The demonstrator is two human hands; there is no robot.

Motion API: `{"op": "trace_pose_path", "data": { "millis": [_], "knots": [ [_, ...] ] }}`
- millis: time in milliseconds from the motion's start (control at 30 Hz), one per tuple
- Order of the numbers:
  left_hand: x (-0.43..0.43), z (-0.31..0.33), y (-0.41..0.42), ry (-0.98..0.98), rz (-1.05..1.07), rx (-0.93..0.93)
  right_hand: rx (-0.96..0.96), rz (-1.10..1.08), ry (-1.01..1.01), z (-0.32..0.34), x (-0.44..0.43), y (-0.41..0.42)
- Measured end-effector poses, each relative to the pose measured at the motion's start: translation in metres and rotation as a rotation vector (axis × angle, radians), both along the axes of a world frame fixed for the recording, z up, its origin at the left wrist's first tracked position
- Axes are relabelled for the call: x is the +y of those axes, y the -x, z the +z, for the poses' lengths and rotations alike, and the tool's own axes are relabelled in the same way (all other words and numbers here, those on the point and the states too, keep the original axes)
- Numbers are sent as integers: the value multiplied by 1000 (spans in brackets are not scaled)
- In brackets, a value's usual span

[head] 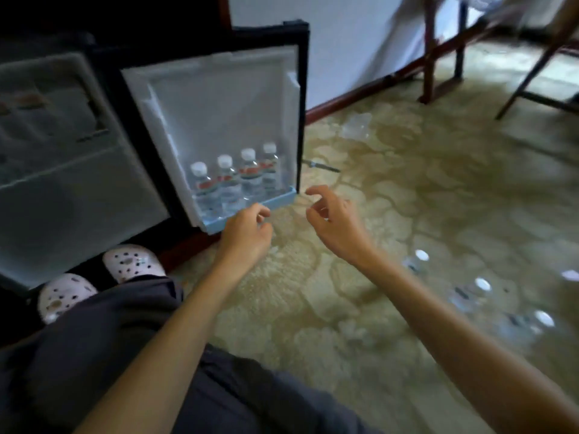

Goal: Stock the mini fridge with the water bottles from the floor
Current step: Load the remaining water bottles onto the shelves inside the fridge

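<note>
The mini fridge (62,170) stands open at the left, its door (219,114) swung out toward me. Several water bottles (233,180) with white caps and red labels stand upright in a row on the door's light blue shelf (275,200). My left hand (247,233) hovers just in front of that shelf with loosely curled fingers and holds nothing. My right hand (335,220) hangs a little to its right above the carpet, fingers also loosely curled and empty. More water bottles (470,292) stand blurred on the floor at the right.
Patterned beige carpet (376,198) covers the floor. A crumpled clear plastic wrap (357,126) lies near the wall's wooden skirting. Wooden furniture legs (429,57) stand at the back right. My white clogs (131,261) and dark trousers are at the lower left.
</note>
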State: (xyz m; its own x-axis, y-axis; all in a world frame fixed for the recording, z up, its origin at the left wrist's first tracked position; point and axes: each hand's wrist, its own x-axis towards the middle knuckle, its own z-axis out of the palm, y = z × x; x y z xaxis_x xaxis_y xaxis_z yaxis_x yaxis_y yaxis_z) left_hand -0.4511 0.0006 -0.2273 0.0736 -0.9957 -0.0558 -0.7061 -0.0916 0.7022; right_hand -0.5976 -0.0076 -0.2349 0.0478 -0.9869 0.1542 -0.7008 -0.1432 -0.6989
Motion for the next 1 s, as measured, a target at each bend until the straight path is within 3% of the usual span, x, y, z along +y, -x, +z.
{"op": "trace_pose_path", "data": {
  "millis": [200, 567, 833, 1000],
  "knots": [
    [51, -51, 115, -179, -298, -48, 102, -351, -246, -62, 101, 130],
    [133, -73, 284, -251, -851, -102, -36, -887, -415, -152, 237, 271],
    [163, -90, 337, -283, -1030, -233, 52, -1242, -467, -202, 270, 364],
    [169, -102, 341, -314, -1039, -277, 49, -1249, -511, -223, 287, 395]
  ]
}}
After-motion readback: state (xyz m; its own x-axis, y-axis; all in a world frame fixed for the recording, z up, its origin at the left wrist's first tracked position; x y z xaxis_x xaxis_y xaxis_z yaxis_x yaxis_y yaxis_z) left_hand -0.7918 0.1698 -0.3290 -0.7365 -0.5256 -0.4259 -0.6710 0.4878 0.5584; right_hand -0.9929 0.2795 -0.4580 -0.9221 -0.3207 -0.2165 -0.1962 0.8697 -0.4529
